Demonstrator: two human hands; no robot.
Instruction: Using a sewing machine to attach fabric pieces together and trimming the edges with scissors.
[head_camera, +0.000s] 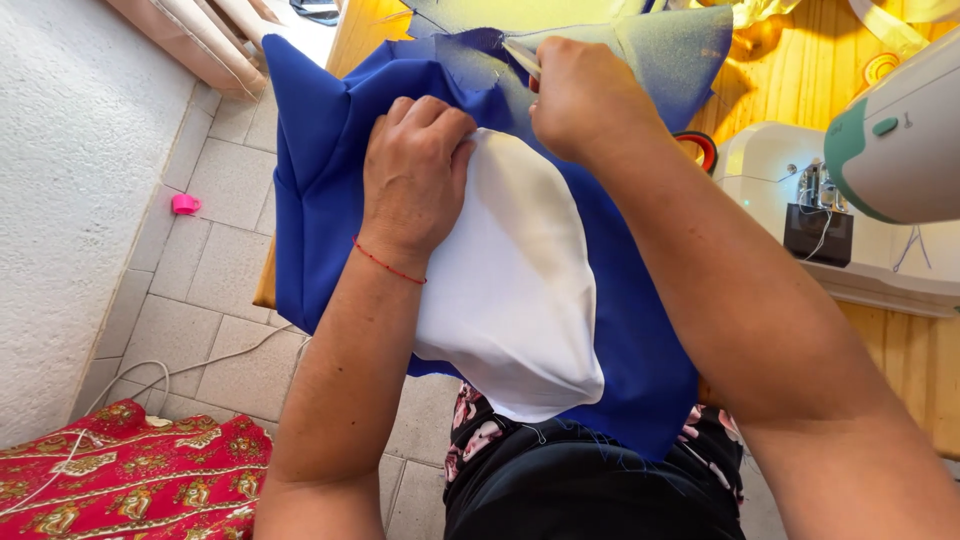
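Note:
Blue fabric (330, 170) lies over the edge of a wooden table and hangs toward my lap. A white fabric piece (510, 290) lies on top of it. My left hand (415, 170) is closed, pinching the blue and white fabric together near the white piece's upper edge. My right hand (580, 95) is closed around scissors (522, 57) whose pale blades point left into the blue fabric's upper edge. A red thread bracelet sits on my left wrist.
A white sewing machine (880, 170) stands at the right on the wooden table (900, 350). Yellow fabric lies at the table's far end. A red patterned cloth (130, 480) and a white cable lie on the tiled floor, with a pink clip (185, 204) near the wall.

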